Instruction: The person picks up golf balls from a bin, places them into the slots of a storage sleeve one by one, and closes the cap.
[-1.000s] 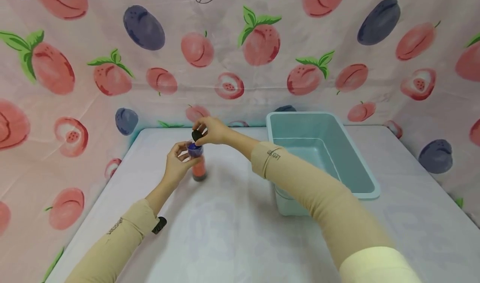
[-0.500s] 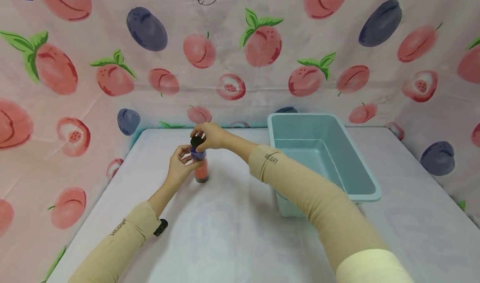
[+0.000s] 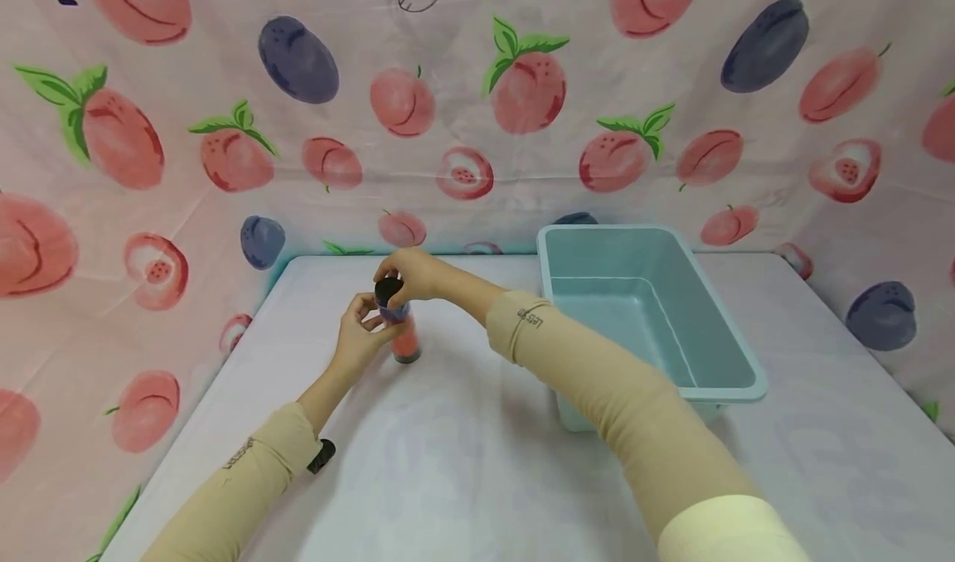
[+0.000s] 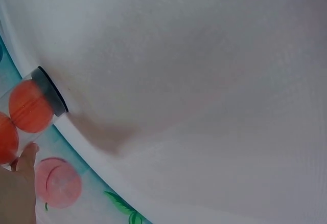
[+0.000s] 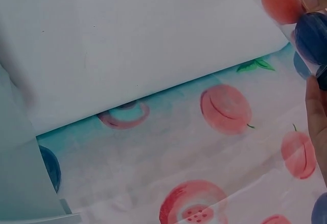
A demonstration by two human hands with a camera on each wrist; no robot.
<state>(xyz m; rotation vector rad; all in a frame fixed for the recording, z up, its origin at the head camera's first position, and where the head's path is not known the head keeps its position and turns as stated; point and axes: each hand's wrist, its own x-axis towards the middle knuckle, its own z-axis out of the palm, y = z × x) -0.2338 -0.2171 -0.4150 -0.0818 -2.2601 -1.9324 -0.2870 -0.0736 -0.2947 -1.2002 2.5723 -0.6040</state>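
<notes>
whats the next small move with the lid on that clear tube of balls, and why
Probably press or twist the black round lid down until it seats. The right hand holds it at the mouth of the clear plastic tube of orange and blue balls, which stands upright on the white table; the left hand grips the tube's side, steadying it. Whether the lid is fully seated is unclear.

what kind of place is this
Probably a makeshift recording booth, not a home: a fruit-print cloth hangs round a white table that bears just a teal bin and a clear tube of balls.
</notes>
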